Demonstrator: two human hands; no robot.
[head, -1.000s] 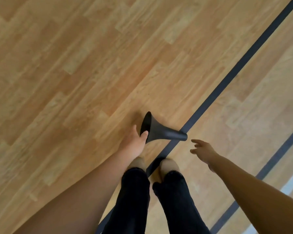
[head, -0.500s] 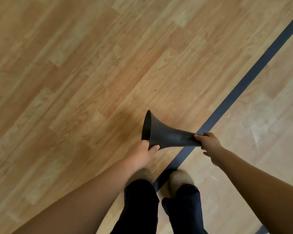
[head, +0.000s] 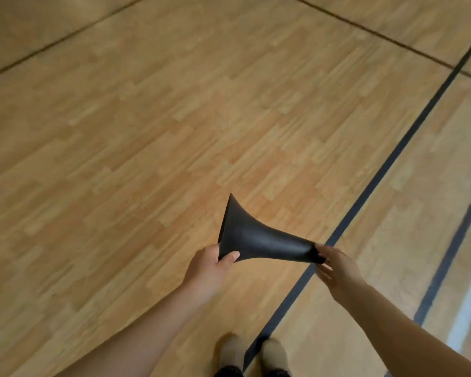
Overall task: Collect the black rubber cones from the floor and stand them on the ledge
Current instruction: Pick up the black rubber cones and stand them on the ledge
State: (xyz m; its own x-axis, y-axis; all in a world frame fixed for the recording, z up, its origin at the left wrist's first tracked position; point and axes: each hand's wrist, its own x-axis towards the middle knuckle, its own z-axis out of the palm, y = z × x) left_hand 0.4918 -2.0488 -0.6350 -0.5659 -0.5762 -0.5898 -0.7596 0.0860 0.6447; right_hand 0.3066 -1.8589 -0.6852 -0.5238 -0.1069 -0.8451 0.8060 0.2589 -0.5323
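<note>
We hold a black cone (head: 256, 240) sideways in the air, above the wood floor (head: 120, 159). Our left hand (head: 207, 270) pinches its flared rim and our right hand (head: 337, 270) pinches its narrow tip. Under the cone's tip, a dark line (head: 392, 159) runs on between our shoes (head: 230, 349).

No text, label or number is readable on the cone (head: 259, 240) or floor (head: 147, 131).

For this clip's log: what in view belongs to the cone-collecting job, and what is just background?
Job:
black rubber cone
left hand, gripping its wide rim
right hand, pinching its narrow tip

Background:
wooden floor
dark floor lines
shoes
</note>
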